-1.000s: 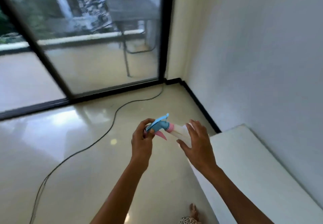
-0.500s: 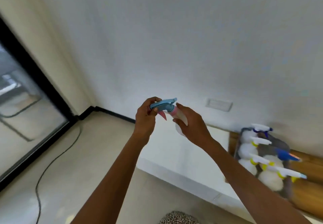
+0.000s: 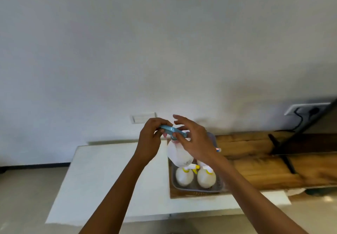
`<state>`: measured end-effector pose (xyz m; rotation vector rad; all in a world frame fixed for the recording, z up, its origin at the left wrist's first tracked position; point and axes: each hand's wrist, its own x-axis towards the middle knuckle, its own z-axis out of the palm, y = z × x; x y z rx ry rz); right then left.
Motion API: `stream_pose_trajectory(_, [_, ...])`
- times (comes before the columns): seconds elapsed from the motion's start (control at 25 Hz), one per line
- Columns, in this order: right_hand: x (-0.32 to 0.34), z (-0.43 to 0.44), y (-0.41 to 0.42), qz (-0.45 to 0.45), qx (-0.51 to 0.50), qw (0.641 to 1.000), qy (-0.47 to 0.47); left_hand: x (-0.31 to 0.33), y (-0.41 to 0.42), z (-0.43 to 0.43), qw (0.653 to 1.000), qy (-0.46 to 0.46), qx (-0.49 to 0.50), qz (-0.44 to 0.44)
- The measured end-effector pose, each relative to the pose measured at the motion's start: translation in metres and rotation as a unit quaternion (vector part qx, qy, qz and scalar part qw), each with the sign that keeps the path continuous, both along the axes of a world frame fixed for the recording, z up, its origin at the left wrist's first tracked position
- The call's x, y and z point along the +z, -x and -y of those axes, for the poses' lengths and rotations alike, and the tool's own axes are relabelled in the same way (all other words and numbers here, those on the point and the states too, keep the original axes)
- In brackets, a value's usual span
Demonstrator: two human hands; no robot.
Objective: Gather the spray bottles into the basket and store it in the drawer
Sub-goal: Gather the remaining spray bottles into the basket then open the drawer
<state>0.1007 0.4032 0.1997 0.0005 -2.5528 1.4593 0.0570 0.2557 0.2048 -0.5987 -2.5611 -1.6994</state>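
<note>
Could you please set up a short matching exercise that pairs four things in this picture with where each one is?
Things:
1. blue-headed spray bottle
2. yellow-collared bottles
3. grey basket
4. black cable

Places:
A. on the wooden top
B. runs down from the wall socket
C. gripped by the left hand, above the basket
D. inside the basket

Pairs: 1-C, 2-D, 3-A, 4-B

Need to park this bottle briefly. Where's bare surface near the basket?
The white top left of the grey basket is bare to the wall; so is the wooden top to its right. The basket is crowded: two bottles fill its near row; the held spray bottle hides much behind them.
</note>
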Motion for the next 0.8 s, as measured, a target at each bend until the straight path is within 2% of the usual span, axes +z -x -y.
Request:
stream_pose_trajectory(0.2, [0.002, -0.063, 0.005, 0.054, -0.114, 0.99, -0.069, -0.01, 0.021, -0.083, 0.996, 0.035, -0.082, -0.015])
stream_pose_trajectory(0.4, [-0.01, -0.1, 0.031, 0.09, -0.218, 0.965, -0.115, -0.03, 0.044, -0.131, 0.991, 0.006, -0.123, 0.05])
stream_pose_trajectory(0.56, [-0.021, -0.13, 0.054, 0.116, -0.328, 0.934, -0.074, -0.047, 0.071, -0.136, 0.989, 0.014, -0.106, 0.103])
stream_pose_trajectory(0.68, [-0.036, -0.145, 0.073, 0.133, -0.419, 0.898, -0.029, -0.064, 0.087, -0.123, 0.985, 0.047, -0.09, 0.136])
stream_pose_trajectory(0.8, [-0.059, -0.159, 0.094, 0.201, -0.469, 0.859, 0.041, -0.077, 0.099, -0.113, 0.983, 0.063, -0.075, 0.157])
